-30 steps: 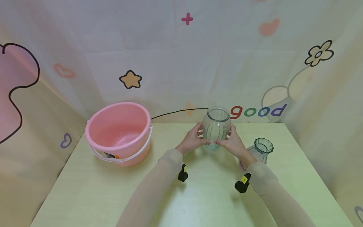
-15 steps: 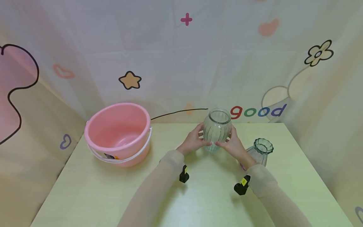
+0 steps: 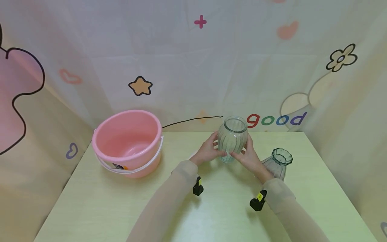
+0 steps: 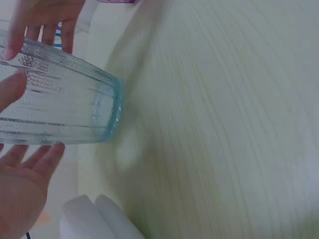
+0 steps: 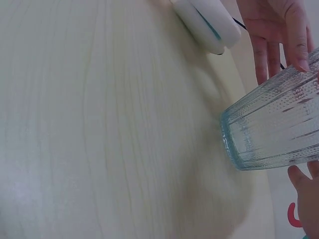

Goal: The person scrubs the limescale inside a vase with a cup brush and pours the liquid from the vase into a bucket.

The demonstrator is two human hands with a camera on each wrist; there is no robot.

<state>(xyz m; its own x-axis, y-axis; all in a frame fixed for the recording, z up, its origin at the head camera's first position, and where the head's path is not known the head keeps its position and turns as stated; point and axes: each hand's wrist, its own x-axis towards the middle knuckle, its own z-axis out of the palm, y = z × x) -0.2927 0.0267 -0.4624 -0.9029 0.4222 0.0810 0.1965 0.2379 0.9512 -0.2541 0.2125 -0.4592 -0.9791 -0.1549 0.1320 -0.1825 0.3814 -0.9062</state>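
A clear, greenish ribbed glass vase [image 3: 232, 139], mouth up, is held between both hands near the back of the table. My left hand [image 3: 208, 150] grips its left side, thumb across the front. From the right, my right hand [image 3: 249, 156] grips it, that thumb also in front. In the left wrist view the vase's base [image 4: 112, 112] appears raised off the tabletop, its shadow apart from it. Behind my right forearm stands a second glass vase [image 3: 276, 168] with a wavy dark-green rim; the forearm hides part of it.
A pink bucket [image 3: 128, 163] with a white handle stands at the left of the table [image 3: 208, 211]. A white rounded object [image 5: 207, 25] lies beyond my left hand, mostly hidden in the head view. A printed curtain [image 3: 178, 74] hangs behind the table.
Both hands keep their hold on the ribbed vase. It has come very slightly lower and to the right, and the head view has shifted a little.
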